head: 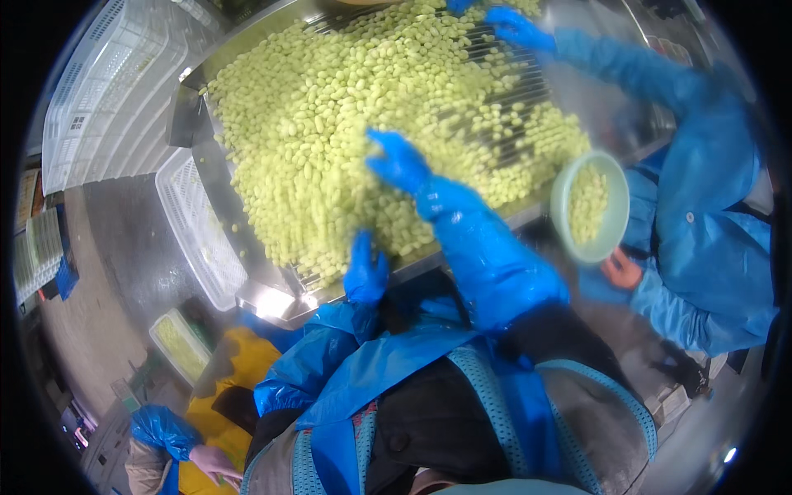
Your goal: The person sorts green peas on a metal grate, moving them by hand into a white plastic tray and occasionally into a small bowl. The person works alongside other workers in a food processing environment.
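A thick layer of pale green oval fruits (322, 117), grape-like in shape, covers a slatted metal sorting table (204, 161) before me. My right hand (399, 162), in a blue glove, reaches over the middle of the layer with its fingers spread; they look slightly blurred. Close to the table's near edge, my gloved left hand (366, 269) rests against the fruits, fingers pointing away from me and thumb apart. Neither hand visibly grips anything. Blue plastic sleeves cover both my forearms.
At right, a co-worker (693, 204) in blue holds a pale green bowl (560, 210) of fruits; their gloved hand (520, 28) is over the slats. Stacked white crates (117, 93) and a white perforated basket (198, 235) stand left. Another person (210, 408) in yellow is lower left, near a fruit-filled container (179, 349).
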A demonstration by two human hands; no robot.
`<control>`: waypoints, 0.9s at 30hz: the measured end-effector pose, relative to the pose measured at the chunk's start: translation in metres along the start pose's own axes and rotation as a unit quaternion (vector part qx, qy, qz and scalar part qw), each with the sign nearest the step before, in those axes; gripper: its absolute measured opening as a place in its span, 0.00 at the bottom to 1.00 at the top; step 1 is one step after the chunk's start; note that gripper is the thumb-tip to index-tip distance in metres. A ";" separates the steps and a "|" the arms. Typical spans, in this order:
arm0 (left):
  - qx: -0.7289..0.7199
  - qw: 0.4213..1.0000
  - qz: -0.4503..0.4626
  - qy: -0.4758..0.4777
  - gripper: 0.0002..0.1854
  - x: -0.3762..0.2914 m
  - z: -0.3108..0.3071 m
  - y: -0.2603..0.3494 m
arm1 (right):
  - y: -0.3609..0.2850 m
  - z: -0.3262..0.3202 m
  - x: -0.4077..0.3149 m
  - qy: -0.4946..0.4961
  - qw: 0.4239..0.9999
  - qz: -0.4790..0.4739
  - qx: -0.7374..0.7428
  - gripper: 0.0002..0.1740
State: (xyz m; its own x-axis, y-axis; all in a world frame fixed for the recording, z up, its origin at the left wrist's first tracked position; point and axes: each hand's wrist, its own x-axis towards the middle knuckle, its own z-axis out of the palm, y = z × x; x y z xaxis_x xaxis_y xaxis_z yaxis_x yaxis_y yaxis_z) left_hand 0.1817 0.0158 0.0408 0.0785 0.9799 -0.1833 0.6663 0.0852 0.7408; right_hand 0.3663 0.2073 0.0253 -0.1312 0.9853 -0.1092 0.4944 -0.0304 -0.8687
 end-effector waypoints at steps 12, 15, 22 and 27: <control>0.014 0.999 -0.032 -0.020 0.28 -0.003 0.012 -0.010 | 0.079 -0.132 -0.039 0.118 0.990 0.059 -0.042 0.18; -0.007 0.994 -0.088 -0.063 0.29 -0.002 0.006 -0.005 | 0.089 -0.121 0.046 0.183 0.978 0.091 -0.030 0.15; 0.001 0.994 -0.086 -0.068 0.27 -0.001 -0.001 0.006 | 0.105 -0.117 0.099 -0.015 0.948 0.197 -0.250 0.21; 0.026 0.997 -0.049 -0.056 0.26 0.000 -0.001 0.006 | 0.106 -0.121 0.087 0.042 0.993 0.110 -0.032 0.12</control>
State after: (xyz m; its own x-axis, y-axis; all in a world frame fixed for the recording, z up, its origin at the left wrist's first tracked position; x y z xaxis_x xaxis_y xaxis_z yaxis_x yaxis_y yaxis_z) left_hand 0.1850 0.0165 0.0459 0.0909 0.9411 -0.3257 0.7120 0.1673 0.6820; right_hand 0.5115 0.3102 -0.0176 0.0569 0.9665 -0.2502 0.5568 -0.2387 -0.7956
